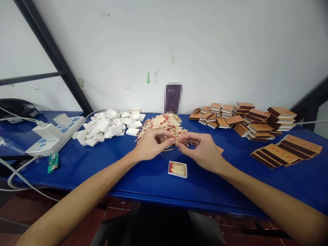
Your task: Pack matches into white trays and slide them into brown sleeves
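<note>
The left hand (pixel 151 143) and the right hand (pixel 201 147) are meeting in the middle, over the shiny blue surface (pixel 217 191). Both hands are curling, nearly closed, with their thumbs and fingertips pinching a few thin matches (pixel 176 140) between them. The fingers are hiding part of these sticks, so I cannot tell how many they are holding.

Just behind the hands, a big messy heap of matches (pixel 164 123) is spreading out, all pale wood sticks with round red tips. Nearer the person, a small white tray (pixel 177 176) is sitting by itself, shaped like a low box without a top. Straight matches (pixel 178 168) are lying side by side in it, with their red tips pointing left.

On the left, lots of smooth white box pieces (pixel 104 124) are lying in a jumble. A long white plastic power strip (pixel 47 146) is resting beyond them, near a little shiny green packet (pixel 53 162). On the right, brown and orange box covers (pixel 256 119) are standing in crooked stacks, and flat card pieces (pixel 279 153) are overlapping in front of them
</note>
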Tool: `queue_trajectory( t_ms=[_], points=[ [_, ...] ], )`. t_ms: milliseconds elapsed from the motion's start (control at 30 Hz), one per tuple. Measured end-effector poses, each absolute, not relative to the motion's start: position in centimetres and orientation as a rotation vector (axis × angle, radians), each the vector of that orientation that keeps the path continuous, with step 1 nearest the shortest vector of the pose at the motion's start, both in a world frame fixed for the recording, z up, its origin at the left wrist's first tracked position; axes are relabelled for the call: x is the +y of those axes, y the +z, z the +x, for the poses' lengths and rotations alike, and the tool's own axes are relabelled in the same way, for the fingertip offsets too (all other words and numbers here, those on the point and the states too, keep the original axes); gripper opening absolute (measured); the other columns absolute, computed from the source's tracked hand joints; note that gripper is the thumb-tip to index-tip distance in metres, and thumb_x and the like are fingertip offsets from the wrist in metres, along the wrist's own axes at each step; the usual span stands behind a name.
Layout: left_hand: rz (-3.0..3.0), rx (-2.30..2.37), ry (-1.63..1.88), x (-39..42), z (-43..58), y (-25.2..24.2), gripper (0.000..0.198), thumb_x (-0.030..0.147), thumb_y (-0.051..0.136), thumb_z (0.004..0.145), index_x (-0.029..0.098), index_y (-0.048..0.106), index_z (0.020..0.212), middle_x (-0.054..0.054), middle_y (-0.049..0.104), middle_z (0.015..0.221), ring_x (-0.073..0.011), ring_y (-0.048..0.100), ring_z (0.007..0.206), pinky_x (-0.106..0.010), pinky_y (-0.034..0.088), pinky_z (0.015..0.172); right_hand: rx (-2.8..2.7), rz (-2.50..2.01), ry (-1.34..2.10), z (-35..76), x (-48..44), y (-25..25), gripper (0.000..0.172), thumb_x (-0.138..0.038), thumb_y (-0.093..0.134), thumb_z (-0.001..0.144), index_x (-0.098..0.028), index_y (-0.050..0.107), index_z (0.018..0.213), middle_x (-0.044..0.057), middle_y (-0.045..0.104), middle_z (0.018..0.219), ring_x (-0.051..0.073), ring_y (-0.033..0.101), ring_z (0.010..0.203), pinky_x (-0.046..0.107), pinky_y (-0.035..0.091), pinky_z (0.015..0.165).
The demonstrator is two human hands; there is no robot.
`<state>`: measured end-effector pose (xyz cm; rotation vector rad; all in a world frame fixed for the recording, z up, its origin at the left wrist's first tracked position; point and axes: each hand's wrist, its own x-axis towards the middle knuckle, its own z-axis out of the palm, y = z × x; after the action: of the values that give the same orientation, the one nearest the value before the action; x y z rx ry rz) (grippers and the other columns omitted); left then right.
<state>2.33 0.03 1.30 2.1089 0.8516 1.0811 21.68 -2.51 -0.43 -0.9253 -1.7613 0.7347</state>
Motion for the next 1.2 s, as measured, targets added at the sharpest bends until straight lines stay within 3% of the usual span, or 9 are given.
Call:
queue_trajectory(
  t_ms=[333, 500, 733, 867, 1000, 1200],
  points=[
    [2.050, 0.884, 0.944, 0.3, 1.8, 1.5, 0.023, 0.034, 0.065, 0.087, 0.013, 0.073, 0.088, 0.003, 0.056, 0.046, -0.0069, 0.050, 0.040, -0.017, 0.037, 0.041, -1.739, -0.964, 0.628, 21.8, -2.8, -0.5, 0.010, -0.026, 0.067, 0.082, -0.018, 0.073, 0.082, 0.004, 0.075, 0.080, 0.018, 0.071, 0.071, 0.028, 0.059, 0.067],
    [2.041, 0.811, 0.901, 0.2, 1.9, 1.3, 0.023, 0.035, 0.065, 0.087, 0.013, 0.073, 0.088, 0.002, 0.060, 0.050, -0.0076, 0.054, 0.042, -0.017, 0.042, 0.044, -1.748, -0.920, 0.664, 21.8, -2.9, -0.6, 0.011, -0.028, 0.067, 0.083, -0.018, 0.073, 0.087, 0.004, 0.076, 0.082, 0.018, 0.073, 0.072, 0.029, 0.061, 0.068],
    [2.233, 0.834, 0.970, 0.5, 1.7, 1.2, 0.025, 0.037, 0.063, 0.088, 0.014, 0.073, 0.087, 0.002, 0.060, 0.052, -0.0067, 0.047, 0.045, -0.018, 0.035, 0.045, -1.763, -0.904, 0.778, 22.0, -2.7, -0.5, 0.014, -0.031, 0.067, 0.083, -0.018, 0.071, 0.087, 0.005, 0.075, 0.083, 0.019, 0.072, 0.073, 0.032, 0.061, 0.071],
    [2.619, 0.870, 0.696, 0.8, 0.7, 1.7, 0.022, 0.034, 0.061, 0.085, 0.016, 0.074, 0.081, 0.003, 0.058, 0.053, -0.0076, 0.047, 0.047, -0.021, 0.034, 0.050, -2.039, -0.971, 0.563, 22.4, -2.3, -0.4, 0.008, -0.022, 0.063, 0.083, -0.020, 0.071, 0.083, 0.003, 0.074, 0.079, 0.016, 0.068, 0.069, 0.030, 0.055, 0.067],
    [2.835, 0.907, 0.396, 1.3, -0.3, 2.3, 0.016, 0.023, 0.058, 0.078, 0.018, 0.073, 0.076, 0.002, 0.059, 0.055, -0.0094, 0.050, 0.049, -0.023, 0.034, 0.053, -2.344, -0.957, 0.297, 22.6, -1.9, -1.0, 0.013, -0.013, 0.059, 0.083, -0.019, 0.071, 0.082, 0.002, 0.073, 0.077, 0.016, 0.064, 0.069, 0.029, 0.048, 0.067],
    [2.845, 0.884, 0.252, 1.8, -0.7, 2.4, 0.017, 0.021, 0.058, 0.077, 0.020, 0.074, 0.082, 0.002, 0.063, 0.060, -0.0105, 0.053, 0.053, -0.023, 0.033, 0.054, -2.424, -0.872, 0.341, 22.5, -1.7, -1.5, 0.014, -0.017, 0.058, 0.091, -0.019, 0.072, 0.095, 0.004, 0.075, 0.090, 0.018, 0.067, 0.083, 0.029, 0.048, 0.075]
  ],
)
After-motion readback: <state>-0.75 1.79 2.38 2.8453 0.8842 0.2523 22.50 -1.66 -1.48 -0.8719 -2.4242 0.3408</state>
